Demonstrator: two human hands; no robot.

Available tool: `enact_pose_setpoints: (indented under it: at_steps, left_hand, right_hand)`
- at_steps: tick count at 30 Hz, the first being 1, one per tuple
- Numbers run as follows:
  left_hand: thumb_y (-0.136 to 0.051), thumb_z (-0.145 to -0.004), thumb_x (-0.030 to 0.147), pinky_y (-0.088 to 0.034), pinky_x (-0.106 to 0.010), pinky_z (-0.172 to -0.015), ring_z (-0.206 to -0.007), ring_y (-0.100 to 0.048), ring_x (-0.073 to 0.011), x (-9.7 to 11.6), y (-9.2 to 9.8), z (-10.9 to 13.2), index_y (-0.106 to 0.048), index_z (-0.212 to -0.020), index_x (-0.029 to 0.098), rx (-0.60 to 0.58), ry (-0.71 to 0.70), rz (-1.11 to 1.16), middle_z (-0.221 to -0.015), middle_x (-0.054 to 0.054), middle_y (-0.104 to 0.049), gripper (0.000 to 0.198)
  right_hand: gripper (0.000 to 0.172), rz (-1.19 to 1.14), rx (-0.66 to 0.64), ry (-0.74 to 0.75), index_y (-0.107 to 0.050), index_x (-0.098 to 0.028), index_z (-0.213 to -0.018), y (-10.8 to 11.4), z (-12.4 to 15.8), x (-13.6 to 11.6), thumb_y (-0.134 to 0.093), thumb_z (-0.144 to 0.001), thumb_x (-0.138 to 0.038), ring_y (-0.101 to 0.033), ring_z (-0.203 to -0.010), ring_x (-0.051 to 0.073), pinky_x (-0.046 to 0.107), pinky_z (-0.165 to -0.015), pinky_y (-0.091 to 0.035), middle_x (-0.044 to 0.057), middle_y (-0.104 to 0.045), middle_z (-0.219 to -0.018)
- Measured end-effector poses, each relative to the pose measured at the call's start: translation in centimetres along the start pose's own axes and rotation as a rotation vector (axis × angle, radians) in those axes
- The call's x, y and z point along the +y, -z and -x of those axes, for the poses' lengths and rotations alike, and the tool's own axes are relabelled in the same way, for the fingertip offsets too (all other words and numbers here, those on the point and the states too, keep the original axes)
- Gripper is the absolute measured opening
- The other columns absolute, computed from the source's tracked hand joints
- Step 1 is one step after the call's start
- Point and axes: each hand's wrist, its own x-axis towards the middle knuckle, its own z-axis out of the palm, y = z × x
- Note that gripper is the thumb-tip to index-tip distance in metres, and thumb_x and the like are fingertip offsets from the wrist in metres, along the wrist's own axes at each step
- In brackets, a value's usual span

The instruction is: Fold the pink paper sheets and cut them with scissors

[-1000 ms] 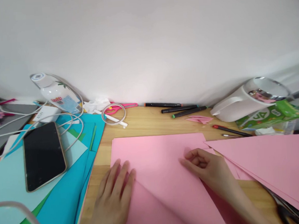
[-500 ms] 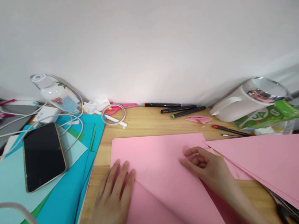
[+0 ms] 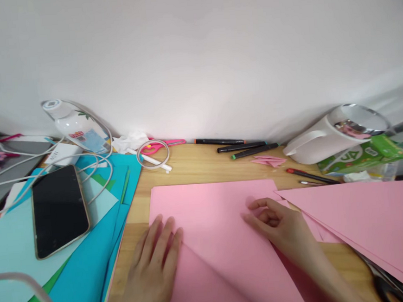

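A large sheet of pink paper (image 3: 213, 206) lies on the wooden tabletop in front of me, with a diagonal edge running across it toward the lower right. My left hand (image 3: 151, 271) rests flat on the paper's left side, fingers stretched and slightly spread. Over the right part of the sheet is my right hand (image 3: 281, 231), its thumb and index finger apart and the other fingers curled. Nothing shows between those fingertips. Whether they touch the paper I cannot tell. The lower part of the sheet runs out of view.
Another folded pink sheet (image 3: 374, 216) lies at right, over partly hidden dark-handled scissors (image 3: 386, 287). Markers (image 3: 241, 147), a small pink paper piece (image 3: 268, 160) and a white jug (image 3: 312, 142) stand behind. Leftward are a phone (image 3: 59, 211), cables, blue paper (image 3: 83, 286) and a bottle (image 3: 84, 130).
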Motion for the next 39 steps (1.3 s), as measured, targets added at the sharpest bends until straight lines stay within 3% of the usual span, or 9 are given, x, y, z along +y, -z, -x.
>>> enact_pose_setpoints:
  at_steps: [7, 14, 18, 22, 26, 32, 35, 39]
  left_hand:
    - [-0.037, -0.084, 0.004, -0.038, -0.042, -0.100, -0.135, -0.031, -0.0290, 0.1, 0.1, -0.7, -0.052, -0.126, 0.016, 0.116, -0.004, -0.024, -0.131, -0.011, -0.056, 0.046]
    - [-0.041, -0.087, 0.012, -0.040, -0.041, -0.098, -0.124, -0.047, -0.0286, 0.1, 0.5, -1.3, -0.056, -0.122, 0.013, 0.132, 0.022, -0.035, -0.128, -0.016, -0.056, 0.038]
    - [-0.039, -0.091, 0.016, -0.038, -0.039, -0.100, -0.119, -0.052, -0.0257, 0.1, 0.7, -1.6, -0.056, -0.120, 0.007, 0.169, 0.026, -0.056, -0.124, -0.017, -0.059, 0.035]
    - [-0.037, -0.092, 0.018, -0.036, -0.041, -0.099, -0.117, -0.053, -0.0280, 0.2, 0.7, -1.6, -0.058, -0.117, 0.001, 0.167, 0.012, -0.134, -0.123, -0.020, -0.060, 0.037]
    - [-0.036, -0.094, 0.020, -0.036, -0.041, -0.097, -0.118, -0.052, -0.0261, 0.2, 1.0, -1.6, -0.059, -0.117, 0.007, 0.115, 0.044, -0.134, -0.125, -0.015, -0.059, 0.035]
    - [-0.043, -0.093, 0.032, -0.041, -0.042, -0.085, -0.097, -0.061, -0.0239, -0.2, 1.6, -2.0, -0.064, -0.103, 0.014, 0.084, 0.073, -0.045, -0.115, -0.010, -0.064, 0.029]
    - [-0.040, -0.094, 0.031, -0.041, -0.041, -0.086, -0.093, -0.062, -0.0221, -0.4, 1.1, -1.9, -0.063, -0.107, 0.016, 0.118, 0.080, -0.009, -0.116, -0.008, -0.064, 0.030]
    - [-0.035, -0.095, 0.030, -0.042, -0.039, -0.089, -0.103, -0.059, -0.0241, -0.6, 0.4, -1.8, -0.057, -0.118, 0.012, 0.112, 0.118, 0.027, -0.121, -0.011, -0.061, 0.037]
  right_hand:
    - [0.025, 0.241, 0.048, 0.100, -0.061, -0.022, -0.086, 0.1, 0.1, 0.1, -0.059, -0.077, -0.045, -0.049, -0.046, 0.014, 0.023, -0.046, -0.035, -0.003, -0.053, -0.053]
    - [0.021, 0.514, 0.102, 0.259, -0.065, -0.027, -0.091, 0.5, 0.0, -0.2, -0.054, -0.083, -0.043, -0.058, -0.049, 0.016, 0.024, -0.049, -0.037, -0.003, -0.061, -0.055]
    - [0.025, 0.545, 0.099, 0.279, -0.066, -0.028, -0.094, 0.9, -0.4, 0.1, -0.052, -0.084, -0.046, -0.060, -0.052, 0.017, 0.024, -0.052, -0.038, -0.003, -0.063, -0.056]
    - [0.027, 0.528, 0.057, 0.236, -0.065, -0.030, -0.095, 1.1, -0.6, 0.2, -0.051, -0.083, -0.049, -0.060, -0.054, 0.017, 0.023, -0.050, -0.036, -0.004, -0.063, -0.057]
    - [0.028, 0.559, 0.056, 0.244, -0.065, -0.031, -0.098, 1.1, -0.6, 0.1, -0.050, -0.083, -0.049, -0.060, -0.056, 0.017, 0.023, -0.050, -0.035, -0.004, -0.064, -0.059]
    - [0.023, 0.589, 0.055, 0.253, -0.064, -0.031, -0.096, 1.1, -0.5, -0.1, -0.051, -0.083, -0.044, -0.060, -0.061, 0.017, 0.023, -0.052, -0.034, -0.002, -0.066, -0.065]
    - [0.020, 0.588, 0.053, 0.264, -0.064, -0.030, -0.093, 1.1, -0.6, -0.1, -0.052, -0.083, -0.042, -0.059, -0.059, 0.016, 0.022, -0.052, -0.032, -0.003, -0.064, -0.063]
    - [0.018, 0.578, 0.050, 0.272, -0.063, -0.030, -0.091, 1.2, -0.6, 0.0, -0.052, -0.082, -0.041, -0.058, -0.059, 0.015, 0.022, -0.052, -0.032, -0.003, -0.063, -0.062]
